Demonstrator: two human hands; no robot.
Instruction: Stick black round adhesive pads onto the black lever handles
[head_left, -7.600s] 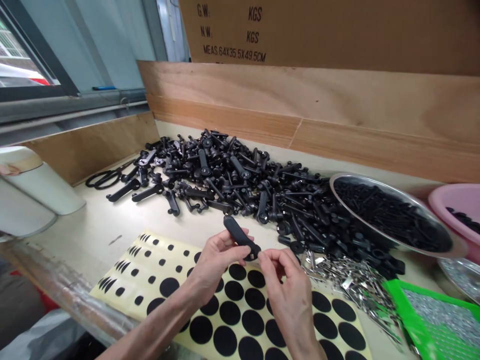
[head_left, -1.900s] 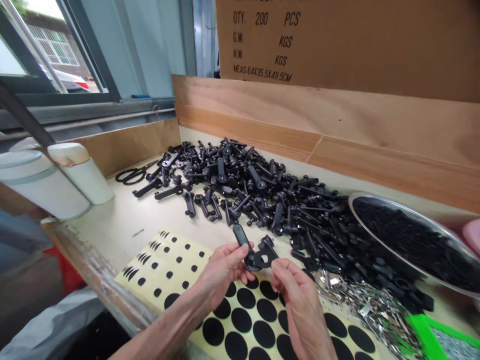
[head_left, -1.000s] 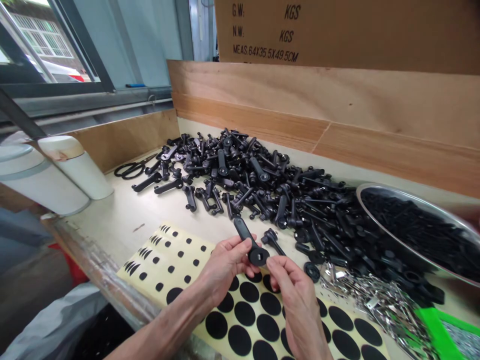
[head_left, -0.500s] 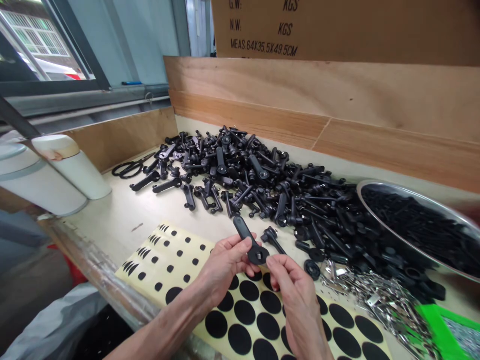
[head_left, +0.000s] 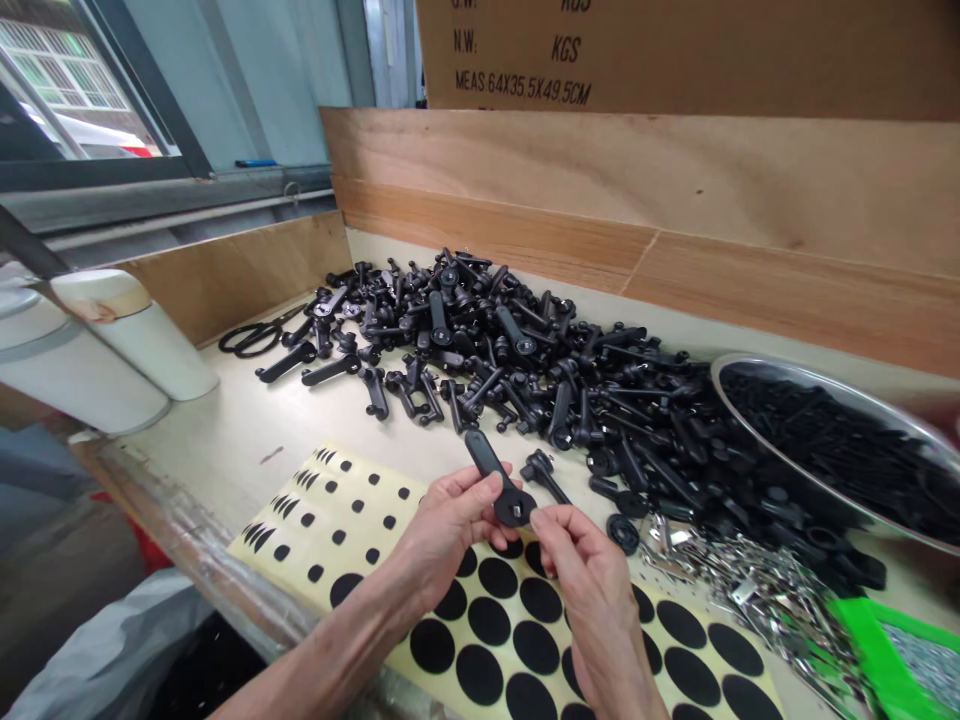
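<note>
My left hand (head_left: 457, 515) is closed round a black plastic lever (head_left: 489, 462), thumb on top. The lever has a long flat arm and a wide round end with a small metallic-looking square in its middle. At the rim of that round end, my right hand (head_left: 581, 570) pinches with thumb and forefinger; anything small between those fingertips is hidden. Beneath both hands lies a pale yellow sheet (head_left: 409, 655) with black round stickers. Just beyond the held lever is another black lever (head_left: 549, 478), and a round black disc (head_left: 622, 533) lies right of it.
A large heap of black levers (head_left: 480, 330) spreads over the bench. A metal bowl (head_left: 716, 385) of black parts stands right, near small metal pieces (head_left: 757, 590) and a green bag (head_left: 885, 660). Scissors (head_left: 255, 338) and a white bottle (head_left: 165, 350) are left. Wooden boards (head_left: 525, 150) edge the back.
The view has shifted slightly. Both hands keep nearly the same hold on the lever, with my right fingertips still at its round end.
</note>
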